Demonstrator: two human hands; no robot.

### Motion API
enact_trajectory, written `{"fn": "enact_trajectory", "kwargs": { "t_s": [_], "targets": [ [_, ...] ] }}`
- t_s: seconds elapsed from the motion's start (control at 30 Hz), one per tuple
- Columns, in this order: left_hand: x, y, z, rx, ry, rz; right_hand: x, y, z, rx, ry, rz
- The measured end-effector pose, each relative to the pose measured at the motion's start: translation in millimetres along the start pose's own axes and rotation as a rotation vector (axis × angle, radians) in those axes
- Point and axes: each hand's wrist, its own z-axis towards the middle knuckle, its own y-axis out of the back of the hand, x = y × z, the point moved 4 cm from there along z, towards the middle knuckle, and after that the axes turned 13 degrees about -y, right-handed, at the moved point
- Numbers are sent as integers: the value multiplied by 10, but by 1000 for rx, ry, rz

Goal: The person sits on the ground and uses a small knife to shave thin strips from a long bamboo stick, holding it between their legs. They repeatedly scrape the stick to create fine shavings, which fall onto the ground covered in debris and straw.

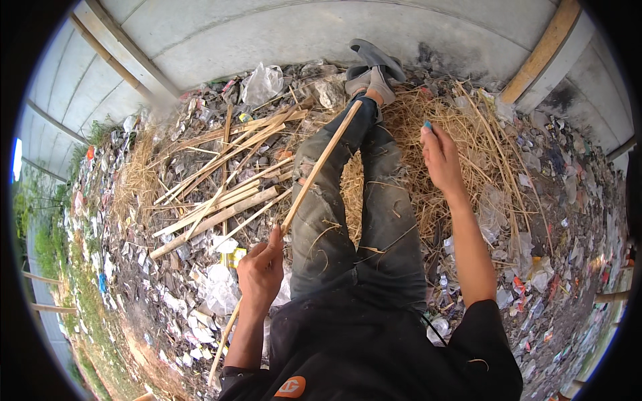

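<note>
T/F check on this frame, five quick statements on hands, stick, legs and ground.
1. The left hand grips a long thin stick. True.
2. The right hand holds a stick. False: it is open and empty, over the straw.
3. The stick lies across the left leg. True.
4. The person stands on bare concrete. False: the legs are stretched out over straw and litter.
5. A pile of split sticks lies to the person's left. True.

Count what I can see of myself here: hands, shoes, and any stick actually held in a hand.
Hands: 2, left hand and right hand
Grey shoes: 2
Held bamboo stick: 1, in the left hand
Total: 5
</note>
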Motion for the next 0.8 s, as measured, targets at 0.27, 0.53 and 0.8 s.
{"fn": "enact_trajectory", "kwargs": {
  "t_s": [0.27,0.53,0.8],
  "targets": [
    [-255,-180,325,65,-71,9,521,-1362,-1211,501,254,-351],
    [-179,182,-179,237,34,15,-267,-118,455,-252,-72,-241],
    [-70,-36,31,127,87,-118,-58,-17,-123,46,66,-189]
  ]
}}
